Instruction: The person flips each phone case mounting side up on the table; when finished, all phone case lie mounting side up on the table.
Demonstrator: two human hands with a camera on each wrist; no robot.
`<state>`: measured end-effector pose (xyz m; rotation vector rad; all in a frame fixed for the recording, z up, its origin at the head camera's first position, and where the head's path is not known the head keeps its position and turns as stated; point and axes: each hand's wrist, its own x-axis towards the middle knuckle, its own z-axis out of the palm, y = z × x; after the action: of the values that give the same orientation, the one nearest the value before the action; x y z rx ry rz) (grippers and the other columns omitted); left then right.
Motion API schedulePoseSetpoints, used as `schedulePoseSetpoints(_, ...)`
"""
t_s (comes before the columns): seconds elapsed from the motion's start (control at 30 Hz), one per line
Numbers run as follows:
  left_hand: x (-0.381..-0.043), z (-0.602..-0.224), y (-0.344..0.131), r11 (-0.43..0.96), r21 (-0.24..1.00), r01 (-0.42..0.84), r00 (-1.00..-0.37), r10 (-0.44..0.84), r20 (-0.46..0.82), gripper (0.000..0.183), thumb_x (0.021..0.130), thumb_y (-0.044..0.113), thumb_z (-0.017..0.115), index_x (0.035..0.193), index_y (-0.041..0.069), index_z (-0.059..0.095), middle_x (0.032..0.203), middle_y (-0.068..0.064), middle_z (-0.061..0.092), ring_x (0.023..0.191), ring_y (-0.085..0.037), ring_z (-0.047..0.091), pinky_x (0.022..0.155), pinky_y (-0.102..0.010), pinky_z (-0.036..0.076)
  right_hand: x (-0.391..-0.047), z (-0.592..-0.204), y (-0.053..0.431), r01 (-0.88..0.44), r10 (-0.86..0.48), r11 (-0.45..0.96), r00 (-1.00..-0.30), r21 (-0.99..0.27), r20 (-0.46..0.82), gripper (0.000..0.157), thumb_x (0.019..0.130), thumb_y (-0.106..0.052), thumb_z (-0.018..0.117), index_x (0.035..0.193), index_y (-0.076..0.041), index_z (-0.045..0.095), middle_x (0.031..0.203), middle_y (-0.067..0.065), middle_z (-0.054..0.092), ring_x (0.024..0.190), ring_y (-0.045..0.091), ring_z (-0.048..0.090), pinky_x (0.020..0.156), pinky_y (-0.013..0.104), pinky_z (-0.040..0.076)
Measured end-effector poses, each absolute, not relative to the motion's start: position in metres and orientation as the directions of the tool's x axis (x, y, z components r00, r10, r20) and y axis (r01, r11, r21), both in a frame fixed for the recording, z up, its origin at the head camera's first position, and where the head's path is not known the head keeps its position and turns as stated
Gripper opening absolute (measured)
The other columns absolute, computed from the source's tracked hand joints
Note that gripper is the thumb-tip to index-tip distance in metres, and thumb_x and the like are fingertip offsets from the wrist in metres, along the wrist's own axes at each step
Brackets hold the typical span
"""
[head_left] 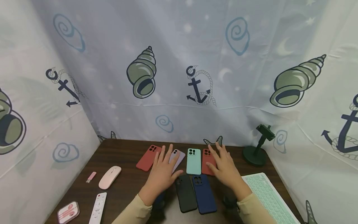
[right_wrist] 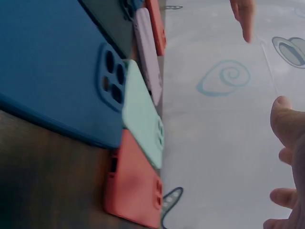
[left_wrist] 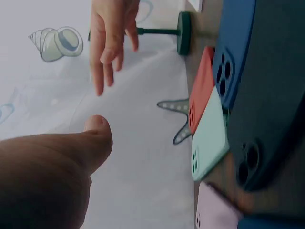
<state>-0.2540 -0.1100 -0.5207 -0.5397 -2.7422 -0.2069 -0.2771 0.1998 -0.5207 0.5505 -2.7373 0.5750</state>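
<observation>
Left hand flat over lilac case, right hand spread above red case; both hold nothing. Lower fingers squarely onto 1 case, avoid nudging neighbours.

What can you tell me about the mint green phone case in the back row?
The mint green phone case lies flat on the dark wooden table, back up, matte and soft-looking, with a black camera cutout at its far end. It sits between a lilac case and a red case; the right hand hovers nearby without clearly touching it.
</observation>
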Motion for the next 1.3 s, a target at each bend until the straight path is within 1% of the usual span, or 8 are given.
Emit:
schedulePoseSetpoints(0.13, -0.248, -0.524, -0.099, 0.895, 0.112, 0.431, -0.869, 0.379, 0.318, 0.084, 0.094, 0.069, 0.054, 0.162, 0.031, 0.023, 0.172, -0.009, 0.009, 0.158, -0.036, 0.005, 0.124, -0.061, 0.015, -0.269, -0.530, 0.201, -0.421, -0.298, 0.813, -0.894, -0.402, 0.334, 0.074, 0.100, -0.057, 0.054, 0.162, -0.035, 0.021, 0.168, 0.014, 0.021, 0.156, 0.044, 0.015, 0.113, 0.071, 0.027)
schedulePoseSetpoints(0.3, -0.244, -0.530, -0.090, 0.856, 0.135, 0.498, -0.849, 0.450, 0.276, 0.088, 0.092, 0.071, 0.055, 0.162, 0.027, 0.026, 0.170, -0.013, 0.015, 0.157, -0.037, 0.017, 0.119, -0.056, 0.032, -0.253, -0.544, 0.204, -0.365, -0.250, 0.709, -0.930, -0.604, 0.269, 0.069, 0.101, -0.055, 0.053, 0.161, -0.038, 0.023, 0.161, 0.008, 0.030, 0.149, 0.035, 0.030, 0.110, 0.067, 0.035)
schedulePoseSetpoints(0.47, -0.242, -0.537, -0.083, 0.815, 0.149, 0.560, -0.822, 0.526, 0.216, 0.089, 0.089, 0.077, 0.051, 0.162, 0.030, 0.026, 0.170, -0.011, 0.016, 0.156, -0.038, 0.021, 0.118, -0.053, 0.036, -0.241, -0.560, 0.203, -0.309, -0.198, 0.538, -0.951, -0.785, 0.238, 0.055, 0.103, -0.044, 0.057, 0.155, -0.039, 0.037, 0.144, 0.001, 0.044, 0.134, 0.029, 0.049, 0.105, 0.052, 0.046)
schedulePoseSetpoints(0.6, -0.238, -0.550, -0.070, 0.753, 0.226, 0.618, -0.786, 0.601, 0.146, 0.088, 0.089, 0.081, 0.042, 0.161, 0.035, 0.023, 0.171, -0.006, 0.012, 0.156, -0.036, 0.019, 0.116, -0.055, 0.038, -0.235, -0.573, 0.203, -0.223, -0.161, 0.359, -0.971, -0.907, 0.175, 0.042, 0.105, -0.037, 0.055, 0.145, -0.028, 0.050, 0.138, 0.009, 0.054, 0.118, 0.029, 0.061, 0.090, 0.038, 0.056)
schedulePoseSetpoints(0.7, -0.234, -0.561, -0.059, 0.694, 0.319, 0.646, -0.752, 0.650, 0.108, 0.085, 0.090, 0.079, 0.046, 0.159, 0.034, 0.028, 0.169, -0.006, 0.018, 0.154, -0.034, 0.026, 0.111, -0.053, 0.044, -0.232, -0.584, 0.206, -0.108, -0.162, 0.196, -0.984, -0.975, 0.077, 0.039, 0.106, -0.034, 0.054, 0.140, -0.015, 0.054, 0.131, 0.022, 0.057, 0.099, 0.031, 0.067, 0.073, 0.037, 0.059)
schedulePoseSetpoints(0.87, -0.229, -0.584, -0.047, 0.636, 0.472, 0.611, -0.732, 0.681, 0.032, 0.076, 0.085, 0.073, 0.063, 0.148, 0.034, 0.044, 0.162, -0.007, 0.027, 0.150, -0.027, 0.031, 0.105, -0.046, 0.049, -0.228, -0.602, 0.212, 0.059, -0.224, 0.093, -0.971, -0.994, -0.079, 0.039, 0.105, -0.033, 0.054, 0.133, -0.005, 0.056, 0.121, 0.025, 0.056, 0.077, 0.026, 0.065, 0.055, 0.038, 0.056)
schedulePoseSetpoints(1.07, -0.231, -0.599, -0.050, 0.552, 0.602, 0.577, -0.719, 0.693, 0.054, 0.060, 0.086, 0.063, 0.070, 0.137, 0.036, 0.052, 0.165, 0.000, 0.027, 0.157, -0.029, 0.019, 0.113, -0.052, 0.042, -0.230, -0.611, 0.214, 0.093, -0.234, 0.180, -0.963, -0.979, -0.134, 0.037, 0.104, -0.035, 0.057, 0.129, -0.009, 0.059, 0.108, 0.020, 0.059, 0.073, 0.022, 0.063, 0.057, 0.041, 0.058)
schedulePoseSetpoints(1.3, -0.233, -0.597, -0.052, 0.530, 0.595, 0.604, -0.695, 0.716, 0.068, 0.057, 0.090, 0.058, 0.069, 0.140, 0.036, 0.054, 0.167, 0.003, 0.028, 0.158, -0.031, 0.018, 0.116, -0.057, 0.035, -0.232, -0.610, 0.214, 0.108, -0.210, 0.196, -0.966, -0.975, -0.149, 0.038, 0.104, -0.032, 0.057, 0.135, -0.009, 0.058, 0.100, 0.020, 0.062, 0.066, 0.022, 0.064, 0.059, 0.045, 0.058)
